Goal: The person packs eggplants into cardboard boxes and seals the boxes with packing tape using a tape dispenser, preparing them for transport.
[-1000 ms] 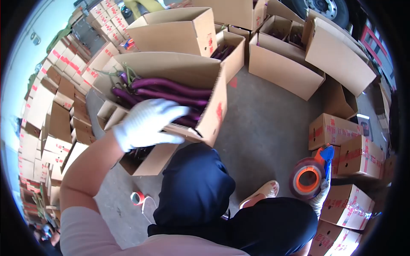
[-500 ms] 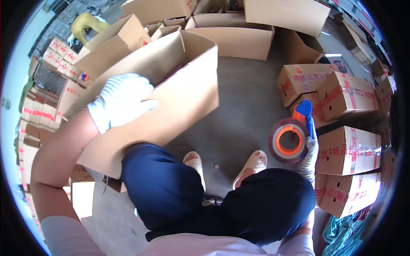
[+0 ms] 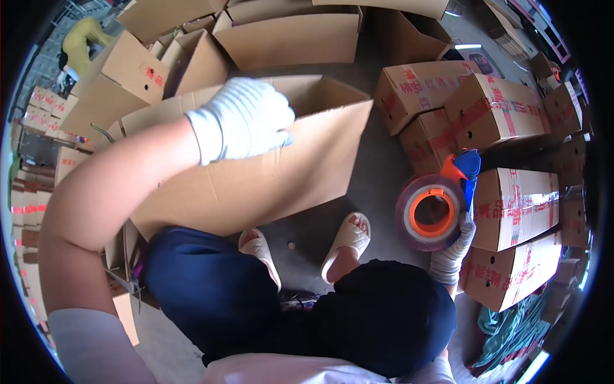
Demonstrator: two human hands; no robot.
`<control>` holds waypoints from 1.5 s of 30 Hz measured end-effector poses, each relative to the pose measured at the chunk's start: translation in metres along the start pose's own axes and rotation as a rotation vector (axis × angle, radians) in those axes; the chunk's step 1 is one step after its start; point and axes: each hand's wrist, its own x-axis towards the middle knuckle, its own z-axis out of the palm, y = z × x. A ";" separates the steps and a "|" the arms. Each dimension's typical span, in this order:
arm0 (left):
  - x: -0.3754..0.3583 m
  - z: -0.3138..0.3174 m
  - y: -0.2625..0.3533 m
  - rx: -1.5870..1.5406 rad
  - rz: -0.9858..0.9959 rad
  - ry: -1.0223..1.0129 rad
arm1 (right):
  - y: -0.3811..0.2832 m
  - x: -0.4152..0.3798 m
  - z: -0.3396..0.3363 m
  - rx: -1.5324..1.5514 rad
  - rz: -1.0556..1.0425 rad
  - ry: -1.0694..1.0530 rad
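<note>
Left of centre, best to steady the open carton [image 3: 268, 182] by its near rim, left hand [image 3: 246, 121] half-curled there, can't tell how tight. Over right, hold the tape dispenser [image 3: 407, 221] out level, right hand [image 3: 451, 255] wrapped snugly round it.

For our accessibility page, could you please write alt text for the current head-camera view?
Gloved left hand at the top edge of a large open carton; gloved right hand holding an orange and blue tape dispenser. Closed, red-printed cartons stand on the right, more open cartons ahead.
</note>
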 end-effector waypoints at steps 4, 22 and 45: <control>0.016 0.004 -0.003 -0.019 0.080 0.232 | -0.007 -0.002 0.010 0.040 -0.003 0.045; -0.067 0.154 0.030 -0.232 -0.021 -0.422 | 0.000 -0.003 0.011 -0.152 -0.020 -0.024; -0.093 0.306 -0.017 -0.636 -1.119 -0.482 | 0.016 0.007 0.040 -0.233 0.140 -0.020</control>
